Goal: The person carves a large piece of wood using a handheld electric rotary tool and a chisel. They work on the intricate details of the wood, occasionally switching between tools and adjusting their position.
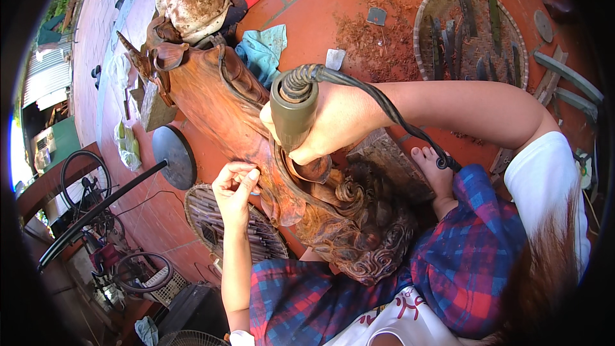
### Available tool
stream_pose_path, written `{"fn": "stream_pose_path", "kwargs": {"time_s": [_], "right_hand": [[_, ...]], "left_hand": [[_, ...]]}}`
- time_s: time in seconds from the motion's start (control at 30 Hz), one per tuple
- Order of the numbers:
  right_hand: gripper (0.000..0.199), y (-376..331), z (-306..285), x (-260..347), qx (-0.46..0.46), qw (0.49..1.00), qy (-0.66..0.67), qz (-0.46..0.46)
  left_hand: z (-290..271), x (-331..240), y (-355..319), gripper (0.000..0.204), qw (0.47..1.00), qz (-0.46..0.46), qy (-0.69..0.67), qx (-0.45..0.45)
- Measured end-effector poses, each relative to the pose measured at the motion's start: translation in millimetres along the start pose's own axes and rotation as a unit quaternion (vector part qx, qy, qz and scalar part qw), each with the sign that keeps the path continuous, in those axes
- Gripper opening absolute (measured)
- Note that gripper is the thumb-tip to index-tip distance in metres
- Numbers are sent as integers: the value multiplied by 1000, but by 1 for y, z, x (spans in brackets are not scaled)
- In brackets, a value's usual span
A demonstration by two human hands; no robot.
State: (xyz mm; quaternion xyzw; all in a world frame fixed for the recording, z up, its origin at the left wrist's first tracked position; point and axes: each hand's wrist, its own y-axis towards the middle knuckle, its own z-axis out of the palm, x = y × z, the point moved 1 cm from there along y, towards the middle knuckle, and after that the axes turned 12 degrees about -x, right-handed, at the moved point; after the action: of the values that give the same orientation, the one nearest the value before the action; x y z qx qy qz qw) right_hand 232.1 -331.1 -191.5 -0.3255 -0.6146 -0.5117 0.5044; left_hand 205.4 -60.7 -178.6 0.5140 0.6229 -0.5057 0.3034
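Observation:
A large carved wooden sculpture (221, 99) lies at a slant in front of me, reddish brown, with dense curls at its near end. My right hand (323, 122) is wrapped round a corded power tool (293, 115) with a dark green cylindrical body, held upright over the carving. Its working end is hidden below my hand. From its top a twisted black cord (391, 106) runs over my right forearm. At the carving's left edge is my left hand (237, 182), fingers curled with the thumb against them; a small bluish bit shows by the fingertips, too little to name.
A round woven tray (419, 32) with flat tool blades lies at the far right. Another basket (192, 208), full of chisel-like tools, is beside my left forearm. Wooden blocks (391, 163) prop the carving. A fan stand (174, 157), blue cloth (262, 51) and bicycle (106, 243) are around.

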Motion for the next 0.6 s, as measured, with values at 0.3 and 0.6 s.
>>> {"fn": "stream_pose_path", "kwargs": {"time_s": [0.3, 0.6], "right_hand": [[24, -1, -2, 2, 5, 1000, 5, 17], [21, -4, 1, 2, -4, 999, 32, 7]], "left_hand": [[1, 0, 1, 9, 1000, 5, 4, 3], [2, 0, 1, 9, 1000, 5, -4, 6]]}}
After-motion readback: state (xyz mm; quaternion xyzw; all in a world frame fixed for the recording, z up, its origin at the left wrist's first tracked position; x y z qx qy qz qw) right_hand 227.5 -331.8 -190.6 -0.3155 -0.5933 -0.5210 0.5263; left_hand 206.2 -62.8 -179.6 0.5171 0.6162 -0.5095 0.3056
